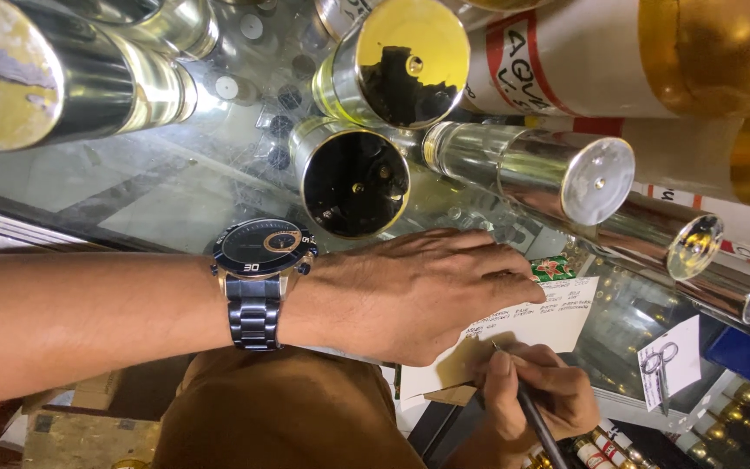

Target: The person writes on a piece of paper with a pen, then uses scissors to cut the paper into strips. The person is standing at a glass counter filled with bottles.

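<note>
My left hand [418, 291] lies flat, palm down, on a white handwritten paper slip [536, 321] that rests on a glass counter [158, 187]. A dark blue metal wristwatch [262, 278] sits on my left wrist. My right hand [536, 395] is at the lower right, fingers closed around a dark pen [536, 417] whose tip touches the slip's lower edge. A small green and red packet [553, 267] peeks out beside my left fingers.
Several shiny metal cylinders stand on the glass: a gold-lidded one [405, 56], a dark-topped one [353, 182], a silver one [557, 169]. A large white labelled bottle [583, 56] lies at the top right. A small card with a scissors drawing [670, 365] sits at the right.
</note>
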